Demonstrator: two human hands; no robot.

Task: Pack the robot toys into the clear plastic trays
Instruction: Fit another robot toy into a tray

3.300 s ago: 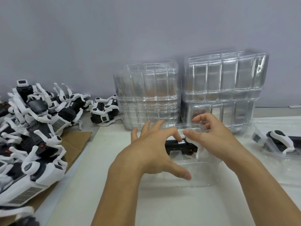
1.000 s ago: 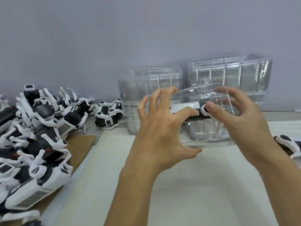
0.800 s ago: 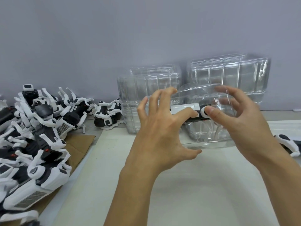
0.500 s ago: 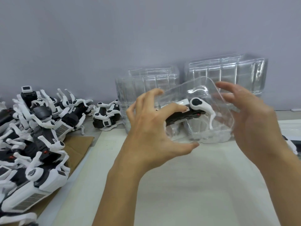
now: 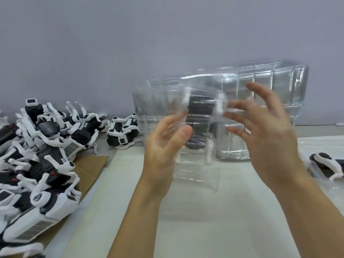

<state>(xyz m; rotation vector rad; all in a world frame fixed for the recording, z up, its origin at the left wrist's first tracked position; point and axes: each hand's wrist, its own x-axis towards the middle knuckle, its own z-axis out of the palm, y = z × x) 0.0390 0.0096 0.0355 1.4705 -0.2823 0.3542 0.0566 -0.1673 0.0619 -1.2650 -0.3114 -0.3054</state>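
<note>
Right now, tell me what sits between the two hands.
Head view: a clear tray holding a black-and-white robot toy, raised off the table between left hand and right hand.

Both forearms raised, left hand (image 5: 165, 140) and right hand (image 5: 268, 127) facing, fingers spread, motion-blurred.

Even soft light; fingers (image 5: 240, 106) motion-blurred; edges warped.

Bare white table (image 5: 204, 220) lies open in front; toy pile (image 5: 37, 164) blocks the left (tray stacks (image 5: 270, 86) behind).
</note>
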